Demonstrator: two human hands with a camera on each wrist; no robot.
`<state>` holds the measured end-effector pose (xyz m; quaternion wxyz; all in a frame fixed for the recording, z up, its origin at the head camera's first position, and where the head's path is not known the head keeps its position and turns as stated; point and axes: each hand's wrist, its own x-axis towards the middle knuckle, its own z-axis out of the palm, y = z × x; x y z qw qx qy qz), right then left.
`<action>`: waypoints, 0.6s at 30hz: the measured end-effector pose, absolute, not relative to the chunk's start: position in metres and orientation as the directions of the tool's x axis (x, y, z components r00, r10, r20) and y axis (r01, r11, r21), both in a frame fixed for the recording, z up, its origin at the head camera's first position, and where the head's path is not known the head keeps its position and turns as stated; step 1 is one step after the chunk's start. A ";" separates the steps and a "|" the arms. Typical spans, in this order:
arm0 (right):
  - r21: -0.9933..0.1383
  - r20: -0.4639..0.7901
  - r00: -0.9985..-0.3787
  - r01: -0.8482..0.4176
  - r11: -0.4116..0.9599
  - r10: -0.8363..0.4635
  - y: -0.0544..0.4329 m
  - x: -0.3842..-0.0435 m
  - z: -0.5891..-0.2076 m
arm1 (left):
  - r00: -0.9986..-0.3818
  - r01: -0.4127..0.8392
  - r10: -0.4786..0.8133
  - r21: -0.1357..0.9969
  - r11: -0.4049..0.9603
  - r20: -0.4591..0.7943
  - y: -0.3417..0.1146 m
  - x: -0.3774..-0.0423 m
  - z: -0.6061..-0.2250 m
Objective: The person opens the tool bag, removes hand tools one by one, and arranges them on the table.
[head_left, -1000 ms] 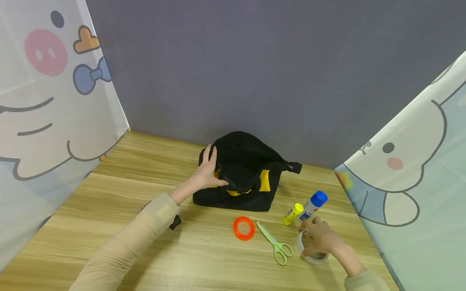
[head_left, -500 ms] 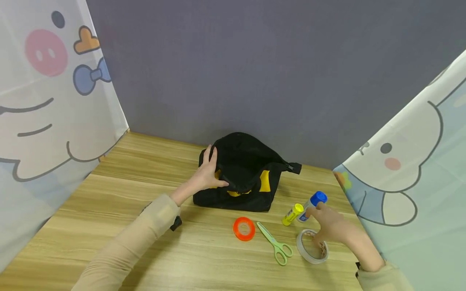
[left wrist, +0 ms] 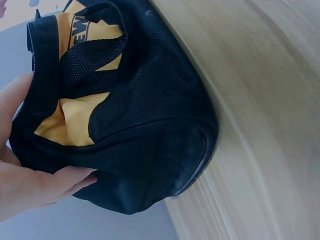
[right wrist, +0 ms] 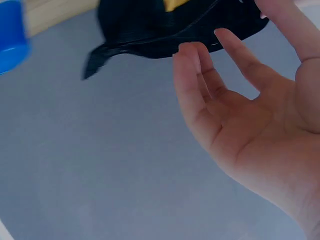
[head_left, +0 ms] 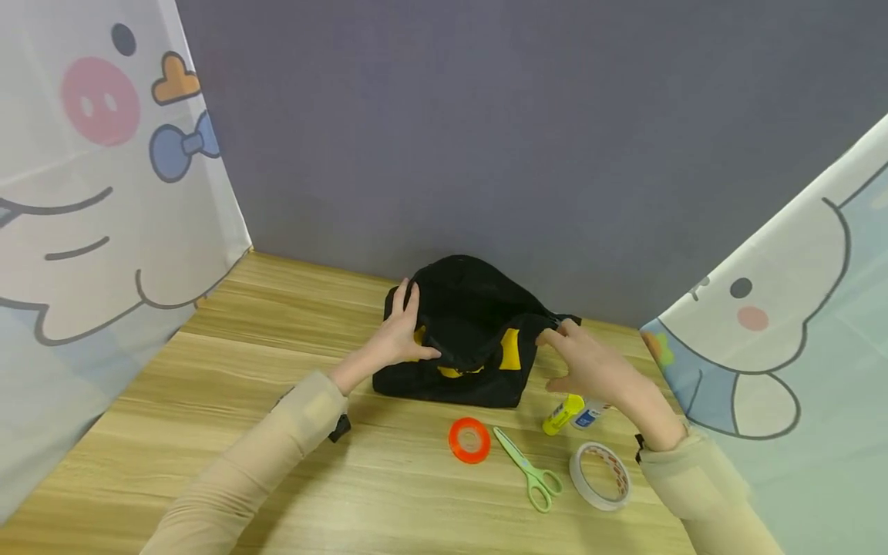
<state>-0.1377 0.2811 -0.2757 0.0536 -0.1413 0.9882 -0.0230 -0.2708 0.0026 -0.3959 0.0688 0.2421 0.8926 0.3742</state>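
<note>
A black and yellow tool bag stands at the back of the table with its mouth gaping. My left hand grips the left side of its rim, thumb at the front edge and fingers spread along the side. The left wrist view shows that hand around the tool bag near its strap. Relaxed and holding nothing, my right hand hovers by the bag's right end. From the right wrist, the fingers of the right hand are loosely bent, fingertips overlapping the bag's dark edge.
Before the bag lie an orange-red tape roll, green scissors and a white tape roll. A yellow glue stick and a white glue stick, partly hidden under my right hand, stand right. A grey wall rises behind.
My right hand has moved from the white tape roll up and left, past the glue sticks, to the tool bag's right side. The left hand keeps its grip on the rim.
</note>
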 end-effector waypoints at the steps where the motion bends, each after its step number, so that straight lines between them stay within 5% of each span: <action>1: -0.059 -0.091 -0.953 -0.285 0.957 -0.290 0.277 -0.143 -0.275 | -0.874 0.380 0.483 0.702 0.603 0.058 0.002 -0.271 -0.396; 18: -0.091 -0.104 -0.939 -0.320 0.943 -0.329 0.224 -0.226 -0.291 | -0.882 0.396 0.463 0.677 0.621 0.091 0.001 -0.267 -0.396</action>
